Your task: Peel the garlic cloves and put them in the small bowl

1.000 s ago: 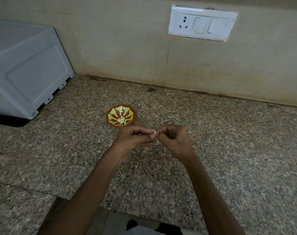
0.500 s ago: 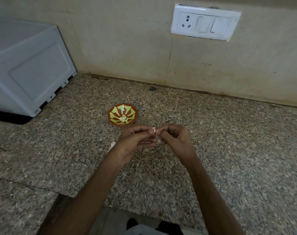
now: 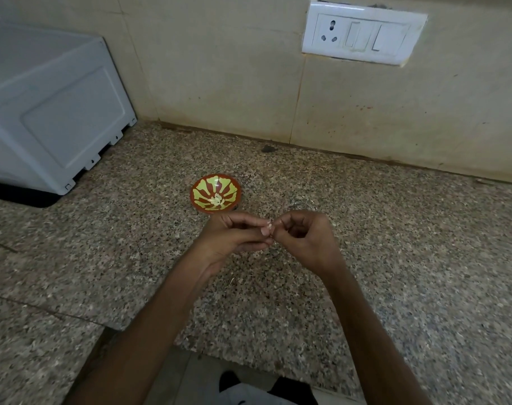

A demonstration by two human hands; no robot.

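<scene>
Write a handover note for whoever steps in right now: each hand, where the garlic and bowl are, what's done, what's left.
Left hand: pinches the clove at its fingertips.
Right hand: pinches the same clove from the other side.
Bowl: on the counter just beyond the hands, a few peeled cloves inside.
Done: those cloves.
Left: finish peeling this one, drop it in the bowl. How far it is peeled cannot be told.

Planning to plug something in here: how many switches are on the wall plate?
2. Both sit on the wall plate, right of the socket: a narrower switch beside the socket and a wider switch towards the plate's right end. None appears hidden.
</scene>
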